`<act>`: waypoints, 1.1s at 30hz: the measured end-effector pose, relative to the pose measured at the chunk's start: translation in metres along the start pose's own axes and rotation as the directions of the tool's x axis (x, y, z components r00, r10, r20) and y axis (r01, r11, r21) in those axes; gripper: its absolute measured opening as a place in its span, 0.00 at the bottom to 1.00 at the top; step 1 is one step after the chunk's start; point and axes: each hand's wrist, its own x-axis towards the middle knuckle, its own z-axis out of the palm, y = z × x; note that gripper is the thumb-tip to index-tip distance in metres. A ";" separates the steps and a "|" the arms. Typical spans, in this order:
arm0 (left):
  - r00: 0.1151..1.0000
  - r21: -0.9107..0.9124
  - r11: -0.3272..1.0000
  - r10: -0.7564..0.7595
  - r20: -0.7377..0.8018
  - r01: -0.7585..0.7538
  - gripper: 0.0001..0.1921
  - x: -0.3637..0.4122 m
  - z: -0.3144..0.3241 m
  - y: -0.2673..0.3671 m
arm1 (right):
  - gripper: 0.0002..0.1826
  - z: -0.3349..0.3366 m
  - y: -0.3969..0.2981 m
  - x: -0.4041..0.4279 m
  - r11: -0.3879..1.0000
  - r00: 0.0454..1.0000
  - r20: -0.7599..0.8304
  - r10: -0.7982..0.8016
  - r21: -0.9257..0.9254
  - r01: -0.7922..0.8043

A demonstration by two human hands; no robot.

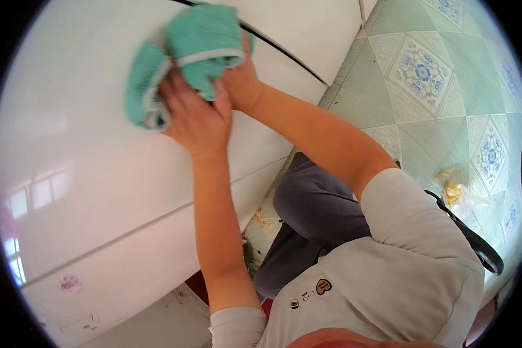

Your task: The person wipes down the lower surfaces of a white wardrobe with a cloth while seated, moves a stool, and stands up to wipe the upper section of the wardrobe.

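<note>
A green cloth (206,35) with white edging lies bunched against a glossy white panel (113,165) near the top of the view. My left hand (195,108) presses on its lower left part, the fingertips tucked among its folds. Beside it, touching or nearly touching, my right hand (241,82) grips the cloth's right side, its fingers partly hidden behind the fabric. The hands and cloth are slightly blurred. A dark gap (282,52) in the white surface runs from behind the cloth down to the right.
Patterned green and white flooring (430,130) spreads along the right. A clear plastic bag (454,193) with something yellowish lies on it, near a black curved bar (474,243). My bent legs (322,204) are close to the white panels. Pale seams and a small pink mark (69,282) show lower left.
</note>
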 end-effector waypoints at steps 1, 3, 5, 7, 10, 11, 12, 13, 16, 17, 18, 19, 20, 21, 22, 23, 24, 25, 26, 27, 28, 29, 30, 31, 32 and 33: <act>0.999 0.054 0.998 0.012 0.040 -0.014 0.31 -0.018 0.013 0.009 | 0.35 0.001 0.012 -0.017 0.995 0.997 0.051 0.050 0.088 -0.054; 0.996 0.099 0.995 0.019 0.088 -0.028 0.31 -0.047 0.038 0.024 | 0.35 -0.001 0.033 -0.044 0.987 0.992 0.087 0.094 0.125 -0.104; 0.994 0.157 0.984 0.069 0.089 -0.082 0.30 -0.065 0.057 0.032 | 0.35 -0.001 0.051 -0.071 0.974 0.983 0.122 0.139 0.162 -0.158; 0.986 0.101 0.988 0.102 0.130 -0.116 0.30 -0.084 0.076 0.042 | 0.31 -0.001 0.071 -0.102 0.795 0.966 0.115 0.233 0.549 -0.258; 0.983 0.101 0.982 0.149 0.110 -0.160 0.26 -0.114 0.103 0.049 | 0.27 -0.003 0.099 -0.163 0.619 0.907 0.198 0.372 0.676 -0.401; 0.967 -0.015 0.985 0.171 0.190 -0.171 0.25 -0.122 0.112 0.056 | 0.26 -0.006 0.111 -0.189 0.587 0.852 0.256 0.456 0.633 -0.504; 0.944 -0.130 0.976 0.201 0.262 -0.172 0.24 -0.130 0.122 0.064 | 0.25 -0.010 0.122 -0.211 0.546 0.788 0.307 0.534 0.586 -0.599; 0.941 -0.134 0.976 0.200 0.272 -0.169 0.24 -0.144 0.130 0.069 | 0.24 -0.011 0.126 -0.231 0.490 0.712 0.355 0.606 0.539 -0.686; 0.861 -0.233 0.967 0.207 0.465 -0.106 0.21 -0.180 0.153 0.066 | 0.21 -0.005 0.107 -0.251 0.820 0.730 0.379 0.568 -0.188 -0.541; 0.733 -0.261 0.962 0.233 0.639 -0.078 0.23 -0.191 0.160 0.064 | 0.20 -0.003 0.098 -0.260 0.669 0.773 0.456 0.441 -0.741 0.056; 0.578 -0.300 0.953 0.268 0.771 -0.043 0.25 -0.193 0.167 0.072 | 0.21 -0.006 0.106 -0.277 0.727 0.764 0.447 0.466 -0.685 -0.042; 0.567 -0.344 0.939 0.273 0.777 0.020 0.28 -0.192 0.176 0.081 | 0.21 -0.001 0.115 -0.297 0.806 0.715 0.449 0.536 -0.524 -0.275; 0.573 -0.377 0.926 0.296 0.764 0.024 0.28 -0.189 0.179 0.099 | 0.22 -0.012 0.146 -0.331 0.777 0.641 0.442 0.628 -0.302 -0.552; 0.501 -0.392 0.918 0.316 0.805 0.050 0.30 -0.181 0.180 0.113 | 0.23 -0.022 0.166 -0.357 0.651 0.548 0.439 0.712 -0.120 -0.750; 0.420 -0.402 0.912 0.336 0.843 0.076 0.31 -0.177 0.179 0.128 | 0.24 -0.029 0.176 -0.381 0.488 0.448 0.429 0.785 0.018 -0.873; 0.426 -0.424 0.902 0.355 0.832 0.076 0.31 -0.182 0.178 0.138 | 0.24 -0.040 0.183 -0.397 0.378 0.376 0.441 0.815 0.087 -0.922; 0.454 -0.403 0.914 0.337 0.825 0.053 0.31 -0.187 0.173 0.125 | 0.24 -0.028 0.171 -0.389 0.380 0.386 0.453 0.803 0.109 -0.918; 0.483 -0.384 0.923 0.323 0.814 0.029 0.30 -0.192 0.168 0.114 | 0.24 -0.018 0.154 -0.383 0.536 0.479 0.547 0.687 0.065 -0.842; 0.475 -0.360 0.933 0.309 0.824 0.017 0.30 -0.196 0.156 0.101 | 0.24 -0.008 0.129 -0.382 0.669 0.537 0.637 0.553 0.045 -0.742; 0.387 -0.314 0.948 0.270 0.882 0.055 0.28 -0.200 0.139 0.085 | 0.23 0.002 0.104 -0.379 0.786 0.568 0.716 0.406 0.045 -0.617; 0.303 -0.271 0.958 0.233 0.924 0.090 0.26 -0.198 0.123 0.074 | 0.23 0.006 0.085 -0.371 0.884 0.573 0.780 0.253 0.055 -0.465; 0.300 -0.296 0.951 0.259 0.918 0.085 0.26 -0.199 0.110 0.075 | 0.22 0.001 0.073 -0.369 0.863 0.546 0.787 0.287 0.034 -0.503; 0.314 -0.293 0.948 0.243 0.918 0.124 0.24 -0.200 0.096 0.074 | 0.22 -0.004 0.064 -0.368 0.812 0.511 0.789 0.342 0.026 -0.583; 0.333 -0.253 0.955 0.190 0.924 0.158 0.22 -0.194 0.078 0.065 | 0.21 0.002 0.045 -0.354 0.765 0.495 0.794 0.354 0.058 -0.641; 0.312 -0.212 0.970 0.165 0.936 0.122 0.22 -0.189 0.057 0.052 | 0.21 0.015 0.011 -0.335 0.717 0.505 0.794 0.339 0.129 -0.685; 0.315 -0.225 0.966 0.177 0.932 0.124 0.21 -0.188 0.046 0.054 | 0.21 0.009 0.008 -0.335 0.668 0.461 0.791 0.403 0.090 -0.739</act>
